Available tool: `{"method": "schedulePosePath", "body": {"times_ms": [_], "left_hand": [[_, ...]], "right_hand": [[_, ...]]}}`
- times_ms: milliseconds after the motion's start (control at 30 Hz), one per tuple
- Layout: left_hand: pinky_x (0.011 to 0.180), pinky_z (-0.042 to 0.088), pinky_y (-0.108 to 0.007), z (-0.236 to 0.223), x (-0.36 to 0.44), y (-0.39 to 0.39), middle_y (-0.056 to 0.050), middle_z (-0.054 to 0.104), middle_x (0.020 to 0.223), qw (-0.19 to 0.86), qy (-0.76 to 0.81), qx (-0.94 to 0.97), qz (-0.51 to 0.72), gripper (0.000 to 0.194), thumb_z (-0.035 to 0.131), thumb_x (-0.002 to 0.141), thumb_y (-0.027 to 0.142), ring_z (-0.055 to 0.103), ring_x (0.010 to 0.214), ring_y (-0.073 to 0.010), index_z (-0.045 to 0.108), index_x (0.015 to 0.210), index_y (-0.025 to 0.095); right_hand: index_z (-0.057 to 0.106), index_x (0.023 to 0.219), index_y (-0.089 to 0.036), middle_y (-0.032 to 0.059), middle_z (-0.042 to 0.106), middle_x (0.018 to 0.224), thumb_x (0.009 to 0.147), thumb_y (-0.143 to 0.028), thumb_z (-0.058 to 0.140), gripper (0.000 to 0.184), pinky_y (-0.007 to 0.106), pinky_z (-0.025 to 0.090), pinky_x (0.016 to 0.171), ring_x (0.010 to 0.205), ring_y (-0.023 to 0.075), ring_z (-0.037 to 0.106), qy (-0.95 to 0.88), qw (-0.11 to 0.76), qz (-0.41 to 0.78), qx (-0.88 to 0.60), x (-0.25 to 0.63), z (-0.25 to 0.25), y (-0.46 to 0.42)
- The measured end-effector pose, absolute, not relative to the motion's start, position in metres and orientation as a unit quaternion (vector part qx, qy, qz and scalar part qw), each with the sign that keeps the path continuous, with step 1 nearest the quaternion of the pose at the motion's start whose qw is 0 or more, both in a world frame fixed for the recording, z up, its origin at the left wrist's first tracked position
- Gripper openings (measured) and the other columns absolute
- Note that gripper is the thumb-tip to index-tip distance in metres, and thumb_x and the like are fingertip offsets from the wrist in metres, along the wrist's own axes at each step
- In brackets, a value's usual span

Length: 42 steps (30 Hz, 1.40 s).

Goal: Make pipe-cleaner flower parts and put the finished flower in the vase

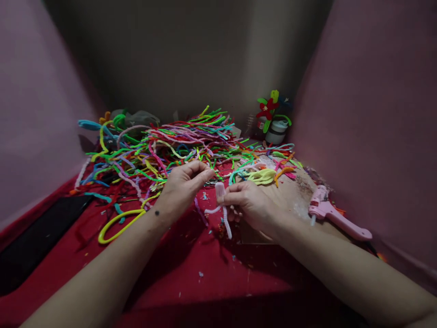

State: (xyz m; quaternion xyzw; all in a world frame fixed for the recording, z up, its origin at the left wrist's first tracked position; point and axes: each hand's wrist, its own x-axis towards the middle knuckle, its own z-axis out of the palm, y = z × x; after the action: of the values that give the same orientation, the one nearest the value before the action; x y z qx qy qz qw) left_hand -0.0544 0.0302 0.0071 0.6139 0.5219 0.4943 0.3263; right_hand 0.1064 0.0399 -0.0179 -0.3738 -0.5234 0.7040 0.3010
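My right hand [251,202] pinches a folded pale-pink pipe cleaner [220,189], two ends loose, above the red cloth [205,289]. My left hand [184,184], just apart, has thumb and forefinger together; I cannot tell whether they hold anything. Far right: pink hot-glue gun [336,217].
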Motion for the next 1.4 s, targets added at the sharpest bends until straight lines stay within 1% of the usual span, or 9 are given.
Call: {"method": "schedulePosePath", "body": {"times_ms": [133, 300, 567, 733, 833, 967, 1133, 1233, 1400], "left_hand": [[0.057, 0.038, -0.021, 0.001, -0.060, 0.031, 0.001, 0.060, 0.073, 0.440, 0.475, 0.611, 0.455, 0.025, 0.061, 0.077, 0.036, 0.049, 0.061, -0.0095, 0.066, 0.094, 0.019], [0.060, 0.042, -0.023, -0.003, -0.059, 0.029, -0.001, 0.064, 0.073, 0.448, 0.485, 0.629, 0.410, 0.026, 0.065, 0.074, 0.039, 0.054, 0.063, -0.0120, 0.069, 0.086, 0.017], [0.060, 0.040, -0.019, 0.001, -0.058, 0.027, 0.002, 0.062, 0.072, 0.448, 0.468, 0.652, 0.394, 0.015, 0.065, 0.075, 0.032, 0.052, 0.064, -0.0085, 0.068, 0.081, 0.018], [0.057, 0.040, -0.020, -0.004, -0.063, 0.032, 0.002, 0.059, 0.071, 0.498, 0.438, 0.594, 0.456, 0.023, 0.058, 0.081, 0.039, 0.050, 0.059, -0.0077, 0.064, 0.090, 0.019], [0.054, 0.038, -0.020, -0.006, -0.063, 0.033, 0.002, 0.059, 0.068, 0.524, 0.457, 0.592, 0.408, 0.024, 0.063, 0.076, 0.038, 0.050, 0.056, -0.0075, 0.064, 0.090, 0.018], [0.053, 0.037, -0.020, -0.008, -0.054, 0.028, 0.002, 0.061, 0.066, 0.544, 0.468, 0.575, 0.393, 0.020, 0.066, 0.074, 0.035, 0.049, 0.054, -0.0070, 0.065, 0.082, 0.017], [0.058, 0.038, -0.020, -0.012, -0.041, 0.025, 0.003, 0.062, 0.069, 0.491, 0.495, 0.562, 0.445, 0.017, 0.070, 0.068, 0.027, 0.052, 0.059, -0.0075, 0.064, 0.078, 0.015], [0.056, 0.037, -0.020, -0.012, -0.037, 0.024, 0.004, 0.058, 0.063, 0.441, 0.515, 0.575, 0.458, 0.016, 0.068, 0.071, 0.029, 0.048, 0.056, -0.0070, 0.064, 0.076, 0.014], [0.065, 0.042, -0.023, -0.016, -0.037, 0.024, -0.001, 0.064, 0.073, 0.347, 0.535, 0.625, 0.450, 0.014, 0.062, 0.076, 0.027, 0.055, 0.068, -0.0114, 0.064, 0.077, 0.013]], "right_hand": [[0.053, 0.051, -0.015, -0.0046, 0.047, 0.039, 0.061, -0.019, 0.066, 0.016, 0.020, 0.026, 0.034, 0.031, 0.0065, 0.040, -0.507, 0.300, 0.731, -0.345, 0.108, -0.020, 0.046], [0.055, 0.052, -0.014, -0.0043, 0.048, 0.038, 0.058, -0.018, 0.067, 0.014, 0.020, 0.027, 0.033, 0.030, 0.0067, 0.041, -0.500, 0.291, 0.739, -0.344, 0.108, -0.023, 0.050], [0.057, 0.055, -0.013, -0.0043, 0.047, 0.041, 0.060, -0.021, 0.069, 0.015, 0.021, 0.027, 0.035, 0.033, 0.0071, 0.041, -0.510, 0.262, 0.752, -0.325, 0.110, -0.024, 0.047], [0.061, 0.065, -0.013, -0.0040, 0.052, 0.054, 0.064, -0.021, 0.070, 0.012, 0.020, 0.032, 0.043, 0.043, 0.0051, 0.043, -0.478, 0.351, 0.751, -0.290, 0.109, -0.023, 0.051], [0.062, 0.070, -0.014, -0.0028, 0.057, 0.060, 0.065, -0.021, 0.071, 0.012, 0.020, 0.036, 0.049, 0.049, 0.0058, 0.049, -0.448, 0.417, 0.743, -0.273, 0.109, -0.026, 0.056], [0.060, 0.068, -0.014, -0.0015, 0.059, 0.058, 0.065, -0.019, 0.068, 0.010, 0.022, 0.039, 0.049, 0.051, 0.0096, 0.054, -0.447, 0.432, 0.729, -0.287, 0.109, -0.028, 0.058], [0.059, 0.062, -0.012, -0.0025, 0.054, 0.054, 0.064, -0.015, 0.063, 0.005, 0.022, 0.034, 0.049, 0.048, 0.0074, 0.047, -0.498, 0.441, 0.672, -0.325, 0.109, -0.024, 0.054], [0.057, 0.059, -0.013, -0.0043, 0.050, 0.052, 0.065, -0.016, 0.061, 0.008, 0.022, 0.032, 0.049, 0.048, 0.0069, 0.043, -0.529, 0.438, 0.640, -0.343, 0.109, -0.021, 0.051], [0.050, 0.056, -0.015, -0.0069, 0.043, 0.049, 0.066, -0.018, 0.060, 0.014, 0.022, 0.025, 0.045, 0.046, 0.0055, 0.035, -0.568, 0.448, 0.575, -0.382, 0.110, -0.019, 0.050]]}}
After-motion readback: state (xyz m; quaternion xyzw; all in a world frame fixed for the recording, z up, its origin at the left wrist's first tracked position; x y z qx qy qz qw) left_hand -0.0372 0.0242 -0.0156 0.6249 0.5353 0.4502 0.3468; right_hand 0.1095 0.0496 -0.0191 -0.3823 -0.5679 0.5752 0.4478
